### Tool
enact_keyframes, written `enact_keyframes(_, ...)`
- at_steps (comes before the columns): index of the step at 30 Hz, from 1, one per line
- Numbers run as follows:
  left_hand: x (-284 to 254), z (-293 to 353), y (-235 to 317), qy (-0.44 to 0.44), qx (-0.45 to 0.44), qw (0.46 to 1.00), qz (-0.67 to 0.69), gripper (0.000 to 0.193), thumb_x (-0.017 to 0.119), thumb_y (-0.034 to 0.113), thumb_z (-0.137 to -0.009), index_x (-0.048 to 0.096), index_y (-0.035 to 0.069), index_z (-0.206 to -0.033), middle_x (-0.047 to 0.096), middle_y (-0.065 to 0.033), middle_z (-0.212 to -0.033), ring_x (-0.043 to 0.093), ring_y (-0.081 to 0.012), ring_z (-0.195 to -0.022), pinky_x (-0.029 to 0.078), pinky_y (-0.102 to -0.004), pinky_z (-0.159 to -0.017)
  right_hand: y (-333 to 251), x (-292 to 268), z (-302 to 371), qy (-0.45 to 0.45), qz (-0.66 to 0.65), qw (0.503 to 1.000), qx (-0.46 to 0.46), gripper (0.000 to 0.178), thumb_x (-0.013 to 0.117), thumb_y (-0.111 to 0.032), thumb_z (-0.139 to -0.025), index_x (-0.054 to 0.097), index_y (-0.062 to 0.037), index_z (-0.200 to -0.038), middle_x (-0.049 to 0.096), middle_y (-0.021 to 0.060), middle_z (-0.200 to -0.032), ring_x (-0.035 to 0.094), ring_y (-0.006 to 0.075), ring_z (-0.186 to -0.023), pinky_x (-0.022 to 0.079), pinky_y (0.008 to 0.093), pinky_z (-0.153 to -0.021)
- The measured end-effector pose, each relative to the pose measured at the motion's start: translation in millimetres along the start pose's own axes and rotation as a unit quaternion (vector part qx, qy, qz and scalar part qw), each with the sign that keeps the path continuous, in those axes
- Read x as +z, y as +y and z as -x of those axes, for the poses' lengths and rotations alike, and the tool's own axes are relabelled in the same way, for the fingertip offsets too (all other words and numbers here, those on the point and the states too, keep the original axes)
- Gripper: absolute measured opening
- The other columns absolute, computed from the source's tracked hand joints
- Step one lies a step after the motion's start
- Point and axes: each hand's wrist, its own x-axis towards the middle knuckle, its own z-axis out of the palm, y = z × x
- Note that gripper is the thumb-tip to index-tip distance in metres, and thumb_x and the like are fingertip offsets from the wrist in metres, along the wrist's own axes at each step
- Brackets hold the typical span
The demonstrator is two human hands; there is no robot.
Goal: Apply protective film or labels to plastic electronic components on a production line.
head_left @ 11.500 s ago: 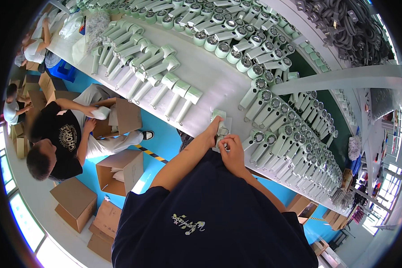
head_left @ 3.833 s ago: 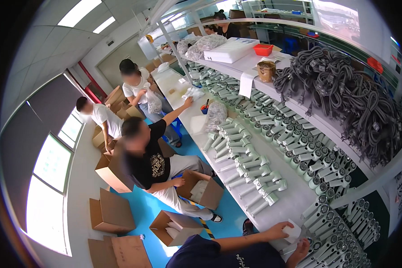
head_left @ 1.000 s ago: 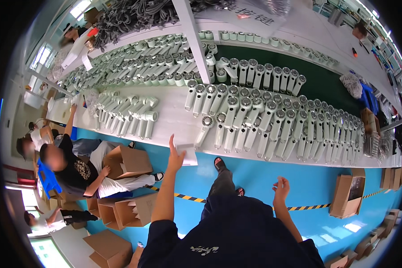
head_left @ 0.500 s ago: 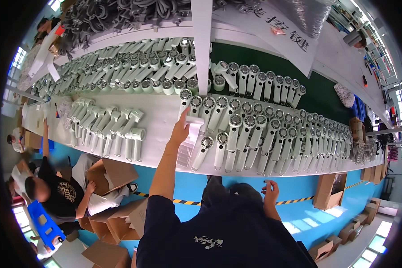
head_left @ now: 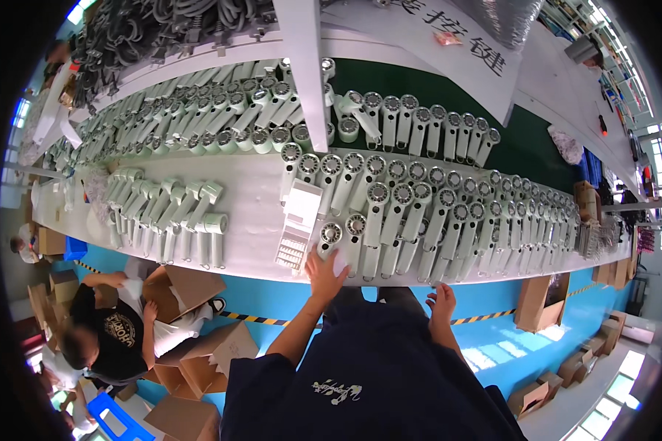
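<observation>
My left hand reaches over the table's near edge with its fingers spread. It lies over the handle of a pale green handheld fan, whose round grille shows above the fingertips; I cannot tell how firmly it touches. Just left of that fan stands a white tray with small compartments, with a white block-like part at its far end. My right hand is at the table edge, fingers curled and pinched around something dark and too small to make out. Rows of similar fans lie to the right.
Fan bodies without visible grilles lie on the left, and many more fans fill the back left. A white post rises behind the tray. Grey cables hang over the upper shelf. A seated person is at lower left by cardboard boxes.
My left hand has drawn back from the far fans beyond the tray to the nearest fan. My right hand has moved slightly toward the table edge. The view has shifted a little.
</observation>
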Motion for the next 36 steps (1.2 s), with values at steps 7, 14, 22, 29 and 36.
enact_keyframes(7,34,-17,58,-0.03,-0.135,0.99,-0.04,0.073,0.072,0.042,-0.069,0.047,0.011,-0.13,0.016,-0.0301,-0.145,0.029,-0.0435,-0.126,0.03,-0.0529,-0.098,3,-10,-13,-0.003,0.002,1.0,0.005,0.024,0.058,-0.019,-0.091,0.054,-0.0064,-0.111,0.058,0.004,-0.094,0.057,0.0136,-0.072,0.046,0.0261,-0.055)
enact_keyframes(14,34,-21,67,-0.016,-0.17,0.982,-0.078,0.065,0.071,0.045,-0.069,0.051,0.013,-0.123,0.026,-0.0285,-0.139,0.032,-0.0403,-0.124,0.031,-0.0483,-0.097,-16,-9,-10,-0.013,0.012,1.0,0.012,0.029,0.059,-0.027,-0.089,0.054,-0.0093,-0.11,0.055,0.0018,-0.09,0.053,0.0137,-0.07,0.042,0.0286,-0.06)
enact_keyframes(22,27,-28,55,-0.02,-0.177,0.981,-0.077,0.063,0.07,0.045,-0.066,0.055,0.012,-0.119,0.034,-0.0243,-0.132,0.038,-0.0361,-0.117,0.037,-0.0445,-0.09,-41,-21,-49,-0.096,0.079,0.992,0.026,0.037,0.058,-0.03,-0.088,0.049,-0.0116,-0.119,0.052,0.0011,-0.099,0.05,0.0151,-0.081,0.042,0.0309,-0.067)
enact_keyframes(29,2,-22,91,-0.107,-0.317,0.94,0.057,0.067,0.067,0.053,-0.068,0.059,0.012,-0.119,0.039,-0.0258,-0.126,0.04,-0.04,-0.115,0.041,-0.049,-0.09,-72,-26,-82,-0.202,0.126,0.966,-0.099,0.029,0.055,-0.021,-0.092,0.051,-0.0076,-0.117,0.054,0.0018,-0.089,0.052,0.0105,-0.072,0.045,0.0258,-0.063)
enact_keyframes(36,-17,15,126,-0.078,-0.477,0.663,0.573,0.05,0.067,0.046,-0.07,0.063,0.006,-0.1,0.058,-0.0063,-0.072,0.06,-0.0195,-0.066,0.05,-0.034,-0.064,-89,10,-81,-0.344,0.169,0.894,-0.231,0.022,0.054,-0.016,-0.091,0.051,0.0001,-0.105,0.053,0.0053,-0.082,0.054,0.0103,-0.066,0.045,0.0247,-0.058)
